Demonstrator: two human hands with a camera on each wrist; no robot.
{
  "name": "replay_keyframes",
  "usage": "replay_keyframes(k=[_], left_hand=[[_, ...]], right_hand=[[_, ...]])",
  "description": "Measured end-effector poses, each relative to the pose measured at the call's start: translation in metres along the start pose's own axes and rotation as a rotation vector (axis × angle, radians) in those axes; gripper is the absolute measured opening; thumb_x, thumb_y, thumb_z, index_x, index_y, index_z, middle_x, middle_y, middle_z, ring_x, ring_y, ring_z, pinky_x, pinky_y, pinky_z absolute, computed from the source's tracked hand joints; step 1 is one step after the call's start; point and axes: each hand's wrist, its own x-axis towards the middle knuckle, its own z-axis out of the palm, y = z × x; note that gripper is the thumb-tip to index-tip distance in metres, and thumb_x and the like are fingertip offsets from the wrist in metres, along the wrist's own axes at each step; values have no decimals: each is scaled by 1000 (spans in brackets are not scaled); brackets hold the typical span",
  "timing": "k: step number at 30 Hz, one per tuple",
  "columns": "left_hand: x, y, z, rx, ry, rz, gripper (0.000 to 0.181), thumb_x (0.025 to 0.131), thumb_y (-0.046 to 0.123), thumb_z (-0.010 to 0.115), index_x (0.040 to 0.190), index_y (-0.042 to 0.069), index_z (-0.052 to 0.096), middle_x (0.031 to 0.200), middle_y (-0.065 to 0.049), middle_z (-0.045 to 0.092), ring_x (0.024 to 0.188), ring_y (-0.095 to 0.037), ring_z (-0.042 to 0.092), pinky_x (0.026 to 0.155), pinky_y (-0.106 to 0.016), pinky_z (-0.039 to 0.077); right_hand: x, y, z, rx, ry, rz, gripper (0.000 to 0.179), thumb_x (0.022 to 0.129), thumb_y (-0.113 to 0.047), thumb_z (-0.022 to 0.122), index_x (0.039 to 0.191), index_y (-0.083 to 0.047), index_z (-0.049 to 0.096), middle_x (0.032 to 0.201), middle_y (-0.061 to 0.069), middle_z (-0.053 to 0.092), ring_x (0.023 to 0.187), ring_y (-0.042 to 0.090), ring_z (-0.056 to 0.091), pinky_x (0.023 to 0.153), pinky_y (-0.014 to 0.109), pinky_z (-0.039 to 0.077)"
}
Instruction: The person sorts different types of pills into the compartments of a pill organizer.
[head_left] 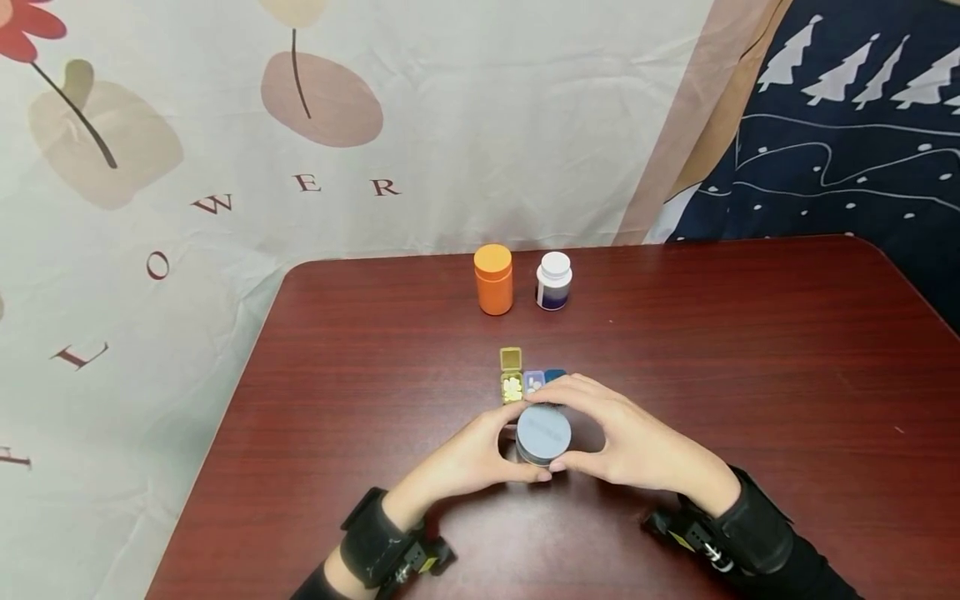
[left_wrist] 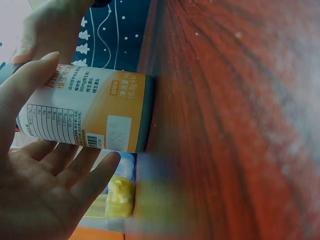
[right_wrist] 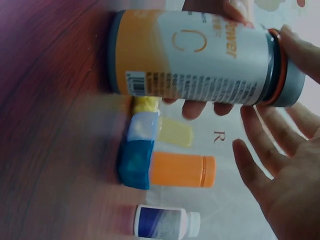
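A vitamin bottle (left_wrist: 107, 107) with a white and orange label stands between both hands, its base at or close to the tabletop. My left hand (head_left: 480, 457) wraps its thumb and fingers round the bottle's side. On the grey lid (head_left: 543, 432), the right hand (head_left: 633, 433) has its thumb and fingertips at the rim. An orange ring (right_wrist: 280, 67) shows just below that lid in the right wrist view. Just behind the bottle is a small pill box, its yellow compartment (head_left: 512, 387) flipped open with pale pills inside. Beside it are a purple compartment (head_left: 534, 381) and a blue compartment (right_wrist: 136, 164), partly hidden by the right hand in the head view.
Toward the back of the brown table (head_left: 375, 333) stand an orange bottle (head_left: 493, 281) and a smaller white bottle (head_left: 554, 282) with a dark blue label. A pale printed cloth (head_left: 465, 100) hangs behind the table, and a navy tree-patterned cloth (head_left: 847, 158) at right.
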Motion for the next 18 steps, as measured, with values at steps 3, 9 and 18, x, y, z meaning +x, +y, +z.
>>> replay_keyframes(k=[3,9,18], left_hand=[[0,-2,1,4,6,-19,77,94,30,90,161,17,55,142,1,73,132,-11,68,117,-31,53],[3,-19,4,13,8,6,69,94,29,90,154,14,60,134,3,74,125,-6,69,111,-29,57],[4,-29,4,34,-5,25,65,94,24,90,151,12,61,138,-2,73,127,-9,67,112,-30,56]], right_hand=[[0,-3,2,-63,16,-41,69,88,-12,95,150,-21,66,140,-7,67,128,10,63,108,28,55],[2,-16,6,-236,88,-2,64,81,-21,101,139,-19,73,130,-8,71,118,12,67,99,41,60],[2,-36,23,-439,201,174,68,75,-51,102,120,-15,68,107,-7,69,93,11,62,80,32,56]])
